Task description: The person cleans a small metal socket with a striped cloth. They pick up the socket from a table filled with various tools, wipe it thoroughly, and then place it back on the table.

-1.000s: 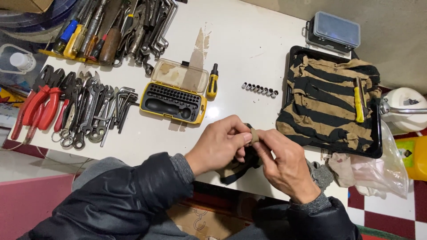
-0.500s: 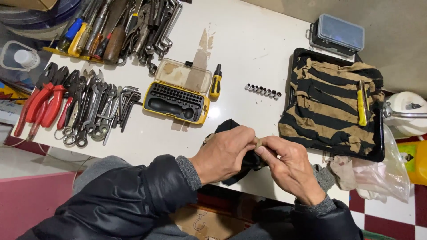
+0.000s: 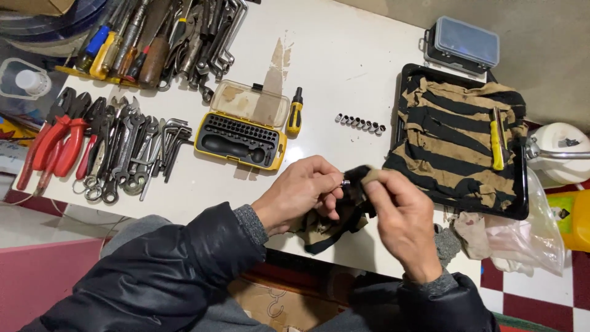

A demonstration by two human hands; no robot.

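Observation:
My left hand (image 3: 301, 192) pinches a small metal socket (image 3: 345, 182) between thumb and fingertips near the front edge of the white table (image 3: 344, 55). My right hand (image 3: 399, 215) grips a black and tan striped rag (image 3: 329, 224), pressing a fold of it against the socket's end. The rest of the rag hangs below both hands. A row of several small sockets (image 3: 360, 123) lies on the table beyond my hands.
An open yellow bit case (image 3: 241, 141) and a stubby screwdriver (image 3: 295, 114) lie left of the sockets. Pliers (image 3: 55, 144), wrenches (image 3: 126, 154) and screwdrivers (image 3: 123, 46) cover the left. A black tray (image 3: 523, 197) holds a striped cloth (image 3: 455, 132) and a yellow-handled tool (image 3: 495, 144).
My right hand has shifted up and to the right, with the rag fold now over the socket's end. The socket's metal tip now shows at my left fingertips.

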